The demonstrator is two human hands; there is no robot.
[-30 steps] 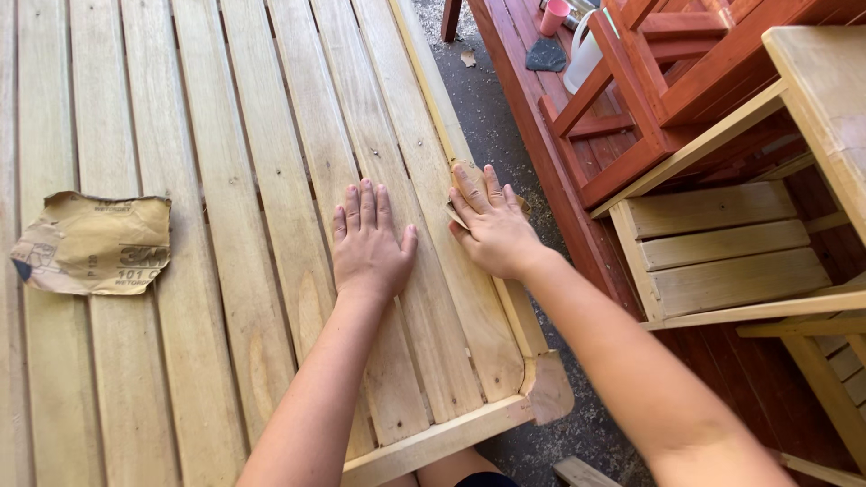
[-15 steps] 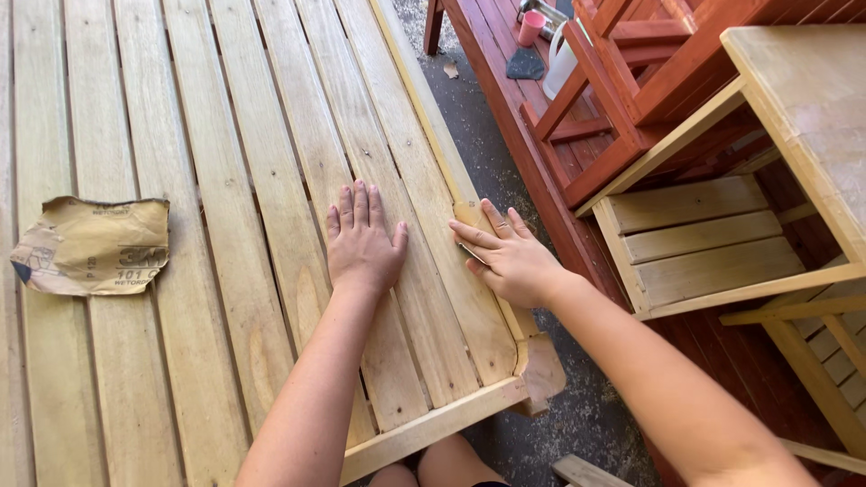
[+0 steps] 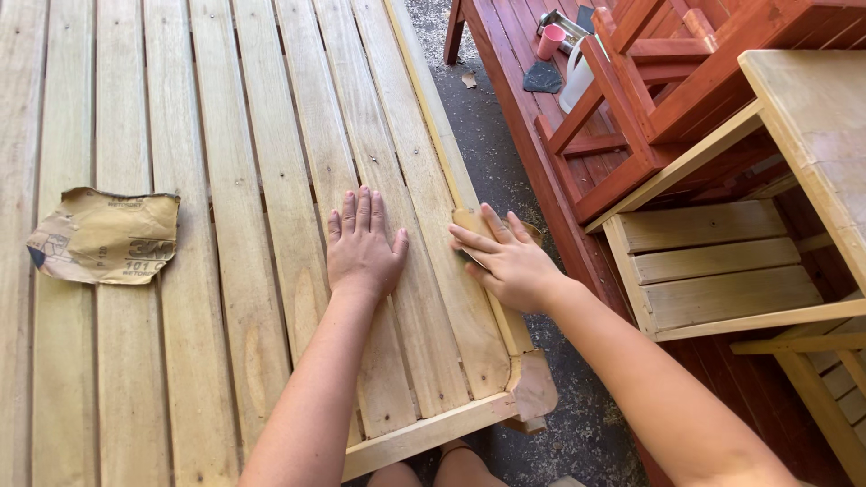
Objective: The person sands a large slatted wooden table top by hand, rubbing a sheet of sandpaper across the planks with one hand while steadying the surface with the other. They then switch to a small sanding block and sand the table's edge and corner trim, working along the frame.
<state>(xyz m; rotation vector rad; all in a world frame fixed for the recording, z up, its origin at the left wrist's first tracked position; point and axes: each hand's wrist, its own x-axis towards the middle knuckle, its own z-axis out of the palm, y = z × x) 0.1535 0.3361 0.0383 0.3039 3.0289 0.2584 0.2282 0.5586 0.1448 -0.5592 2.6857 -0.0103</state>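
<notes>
- Right hand lies pressed over a folded bit of sandpaper at the right edge of the slatted wooden surface; its fingers are stretched out and close together, pointing up and to the left, with the paper pinned beneath them rather than pinched.
- Its forearm runs in from the lower right, crossing the gap beside the surface at a slant.
- That sandpaper piece shows only as a tan corner above the fingertips and a darker sliver under the palm; it sits right on the edge rail, and its long side seems to follow the rail, away from the person.
- Left hand rests flat and open on a slat just beside the right one, palm down, fingers pointing straight up the boards, thumb spread toward the other hand; it holds nothing.
- Left forearm comes up from the bottom of the view, nearly in line with the slats.
- Slats of pale bare wood run lengthwise away from the person, with narrow gaps between them.
- Well apart on the left lies a loose sandpaper sheet, torn and curled, its brown back up, lying across two slats.
- To the right, across a strip of gravelly ground, stand red-stained wooden furniture and an unstained pale wooden piece; a pink cup sits on the red one.
</notes>
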